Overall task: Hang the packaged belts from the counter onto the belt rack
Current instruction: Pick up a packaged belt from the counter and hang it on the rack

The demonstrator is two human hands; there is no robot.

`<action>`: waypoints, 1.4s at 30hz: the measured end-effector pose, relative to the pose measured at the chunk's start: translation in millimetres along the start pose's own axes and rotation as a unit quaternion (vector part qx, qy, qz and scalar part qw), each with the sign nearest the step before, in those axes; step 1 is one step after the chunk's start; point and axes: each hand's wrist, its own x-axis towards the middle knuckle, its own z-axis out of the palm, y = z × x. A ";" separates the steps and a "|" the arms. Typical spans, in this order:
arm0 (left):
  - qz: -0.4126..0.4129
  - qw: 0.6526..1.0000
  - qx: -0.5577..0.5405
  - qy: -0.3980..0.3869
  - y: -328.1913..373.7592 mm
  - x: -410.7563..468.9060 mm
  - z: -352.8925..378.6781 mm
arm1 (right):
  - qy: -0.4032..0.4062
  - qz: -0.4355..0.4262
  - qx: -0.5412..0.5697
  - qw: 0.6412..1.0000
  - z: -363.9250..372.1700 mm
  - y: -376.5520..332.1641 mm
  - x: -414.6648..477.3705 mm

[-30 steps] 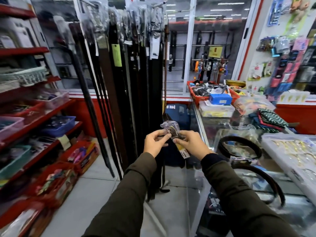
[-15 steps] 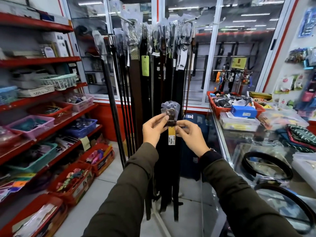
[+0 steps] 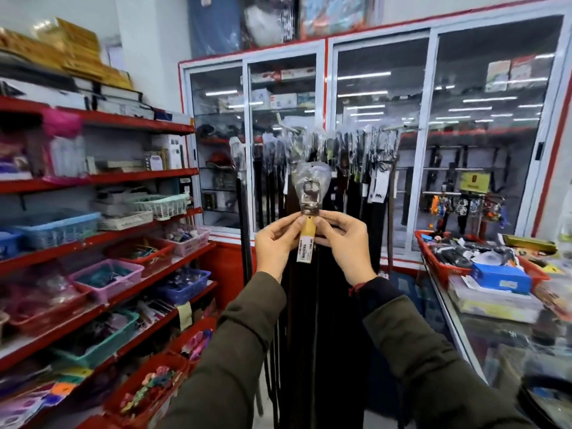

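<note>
left hand (image 3: 275,243) and right hand (image 3: 343,239) pinch packaged belt (image 3: 310,193) below buckle, near rack (image 3: 334,140). advice: align top hole with free hook, keep strap vertical.

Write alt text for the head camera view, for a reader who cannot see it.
Both hands, left hand and right hand, hold a plastic-wrapped belt upright by its yellow price tag, in front of a belt rack crowded with hanging belts. Red shelves of baskets stand left, a glass counter right.
</note>
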 end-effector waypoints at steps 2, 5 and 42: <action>0.019 1.000 0.008 0.022 15.7 13.2 -3.6 | 0.000 -0.010 0.019 1.000 16.6 -11.6 11.5; 0.044 0.998 -0.003 0.037 39.5 28.9 -6.3 | 0.003 -0.031 0.038 0.999 37.7 -28.9 25.8; -0.001 0.998 0.006 0.064 74.8 87.0 9.3 | 0.035 0.016 -0.016 0.999 57.7 -61.1 81.6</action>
